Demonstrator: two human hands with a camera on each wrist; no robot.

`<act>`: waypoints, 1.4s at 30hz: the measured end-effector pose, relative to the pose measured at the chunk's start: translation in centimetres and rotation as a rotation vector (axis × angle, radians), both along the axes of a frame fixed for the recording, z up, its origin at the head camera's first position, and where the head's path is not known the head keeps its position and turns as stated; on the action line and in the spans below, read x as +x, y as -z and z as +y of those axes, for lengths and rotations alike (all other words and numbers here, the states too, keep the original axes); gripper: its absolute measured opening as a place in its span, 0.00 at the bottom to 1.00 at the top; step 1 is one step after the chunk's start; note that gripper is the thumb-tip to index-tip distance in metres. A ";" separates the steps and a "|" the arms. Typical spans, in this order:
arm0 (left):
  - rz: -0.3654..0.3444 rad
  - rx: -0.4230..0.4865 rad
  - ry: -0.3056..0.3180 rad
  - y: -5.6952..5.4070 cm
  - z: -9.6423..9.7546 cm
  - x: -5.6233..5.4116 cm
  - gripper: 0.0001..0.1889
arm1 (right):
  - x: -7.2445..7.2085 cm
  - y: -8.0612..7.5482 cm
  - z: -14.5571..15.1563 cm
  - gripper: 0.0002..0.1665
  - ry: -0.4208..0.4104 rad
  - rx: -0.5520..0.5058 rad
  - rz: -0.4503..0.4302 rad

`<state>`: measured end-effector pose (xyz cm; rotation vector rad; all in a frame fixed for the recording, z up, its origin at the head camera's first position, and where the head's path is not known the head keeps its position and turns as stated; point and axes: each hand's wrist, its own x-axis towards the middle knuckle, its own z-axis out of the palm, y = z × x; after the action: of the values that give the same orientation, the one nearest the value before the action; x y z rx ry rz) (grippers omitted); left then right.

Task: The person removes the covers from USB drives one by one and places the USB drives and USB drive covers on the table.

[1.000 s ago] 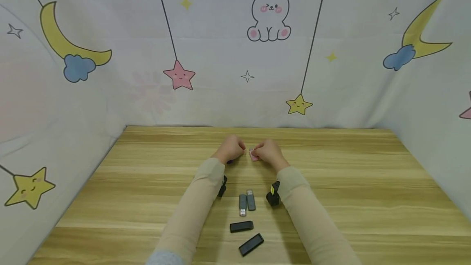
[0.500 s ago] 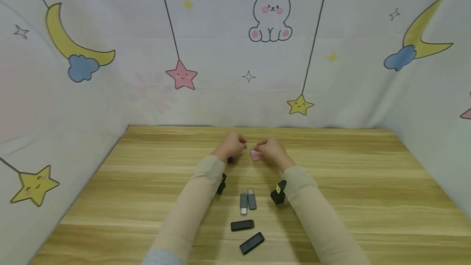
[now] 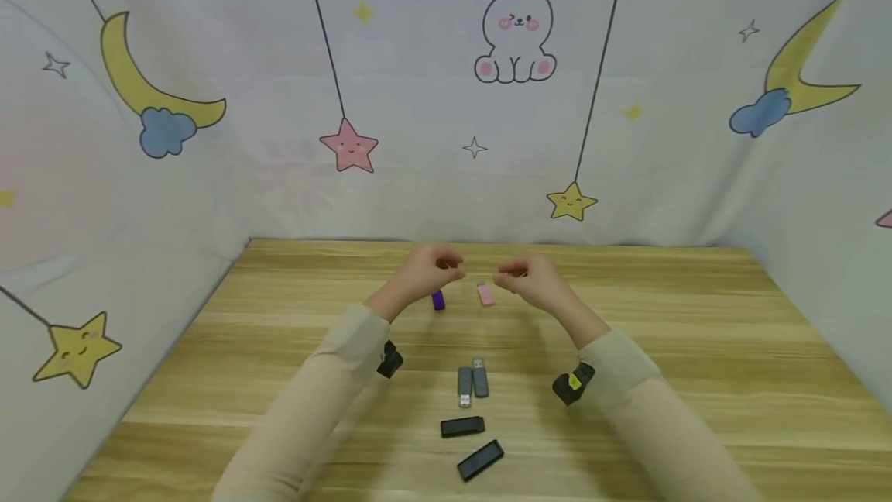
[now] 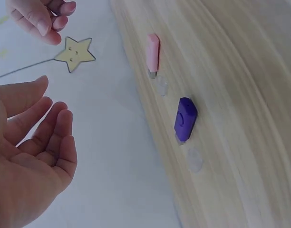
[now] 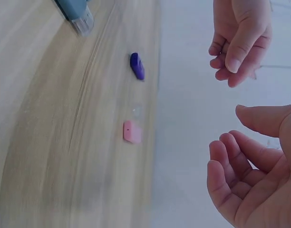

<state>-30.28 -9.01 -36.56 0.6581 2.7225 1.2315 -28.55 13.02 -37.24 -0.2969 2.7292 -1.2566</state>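
Observation:
Both hands are lifted over the far part of the table with nothing in them. My left hand [image 3: 418, 273] has loosely bent fingers, thumb apart from them; the purple USB flash drive [image 3: 437, 300] lies below it on the wood. Facing it, my right hand [image 3: 540, 281] is likewise relaxed, fingertips apart from the thumb, close to the pink USB flash drive [image 3: 485, 294]. In the left wrist view, a small transparent oval piece [image 4: 195, 160] lies by the metal end of the purple drive, and a similar clear piece [image 4: 162, 86] by the pink one.
Two grey USB flash drives [image 3: 464, 386] lie side by side mid-table, plugs pointing opposite ways. Nearer stand two black stick-shaped pieces [image 3: 463, 427], the front one [image 3: 481, 461] slanted. A white printed cloth [image 3: 418, 177] hangs behind the wooden tabletop [image 3: 662, 331].
Both hands have risen from the drives and moved apart, fingers loosening. The pink drive, earlier under the right fingers, and the purple one now show more fully on the table.

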 end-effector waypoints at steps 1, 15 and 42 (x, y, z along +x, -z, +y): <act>0.002 0.002 0.004 -0.2 -0.3 0.5 0.15 | 0.4 -0.3 0.1 0.22 -0.018 0.008 0.025; 0.105 -0.048 0.095 -1.5 -2.4 7.6 0.12 | 7.0 -2.6 0.3 0.16 -0.218 0.033 0.197; -0.090 0.038 0.161 4.6 -3.4 13.5 0.19 | 11.9 3.2 -2.0 0.15 -0.435 -0.145 0.077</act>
<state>-16.82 -12.42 -41.12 0.7884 2.5244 1.2453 -16.66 10.99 -40.43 -0.9134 2.4406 -1.3308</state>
